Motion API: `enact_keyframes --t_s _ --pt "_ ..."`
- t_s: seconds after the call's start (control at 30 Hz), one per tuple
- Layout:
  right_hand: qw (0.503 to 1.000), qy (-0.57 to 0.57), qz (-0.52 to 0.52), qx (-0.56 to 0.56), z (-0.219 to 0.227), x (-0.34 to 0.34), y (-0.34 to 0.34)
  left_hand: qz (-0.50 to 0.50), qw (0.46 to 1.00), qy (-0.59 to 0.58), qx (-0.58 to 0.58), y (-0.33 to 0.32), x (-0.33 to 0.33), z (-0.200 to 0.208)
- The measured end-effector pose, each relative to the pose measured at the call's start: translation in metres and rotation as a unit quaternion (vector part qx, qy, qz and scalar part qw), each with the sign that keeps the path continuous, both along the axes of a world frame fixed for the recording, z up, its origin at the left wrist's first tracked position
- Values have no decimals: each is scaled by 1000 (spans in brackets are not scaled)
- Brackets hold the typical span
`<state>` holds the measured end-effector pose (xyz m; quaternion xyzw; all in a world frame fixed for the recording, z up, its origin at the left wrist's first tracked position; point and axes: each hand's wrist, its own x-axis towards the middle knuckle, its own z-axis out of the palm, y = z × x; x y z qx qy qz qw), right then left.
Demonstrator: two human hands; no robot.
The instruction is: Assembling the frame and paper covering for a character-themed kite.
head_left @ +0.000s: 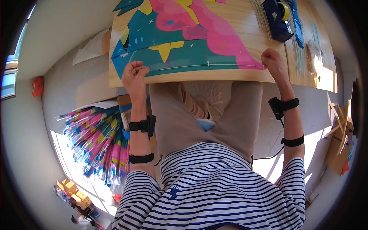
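A teal, pink and yellow kite (180, 53) lies spread on the wooden table, its straight edge near me. Along that edge runs a thin white rod (184, 68) with a short upright piece on it. My left hand (135, 76) is closed in a pinch over the kite's near left corner; what lies between its fingertips is hidden. At the opposite end, my right hand (273, 63) is closed, thumb and fingertips pinching the kite's pink pointed corner. Whether the rod's end is also in that pinch, I cannot tell.
A dark blue tape dispenser (276, 21) with yellow tape stands at the far right of the table (237, 30), near bundles of thin clear rods (260, 13). Plastic-wrapped colourful kites (97, 142) are heaped at my left. Cardboard (339, 142) leans at the right.
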<state>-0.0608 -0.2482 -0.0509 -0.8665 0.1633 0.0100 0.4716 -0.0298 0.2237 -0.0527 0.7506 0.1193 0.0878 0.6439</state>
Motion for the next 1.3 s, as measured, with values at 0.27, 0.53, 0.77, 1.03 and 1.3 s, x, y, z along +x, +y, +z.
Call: enact_keyframes --t_s 0.27,0.53,0.77,1.03,1.3 --pt "988 -7 10 -153 -6 -7 8 0 996 39 78 -6 -3 -4" --pt "956 -33 -1 -290 -11 -12 21 12 984 44 172 -14 -1 -4" --pt "952 -27 -4 -305 -16 -19 18 10 980 29 197 -14 -3 -12" --pt "947 5 -4 -320 -10 -17 18 3 977 27 211 -16 -2 -15" --pt "950 10 -10 -313 -13 -13 20 1 975 29 218 -14 -2 -16"
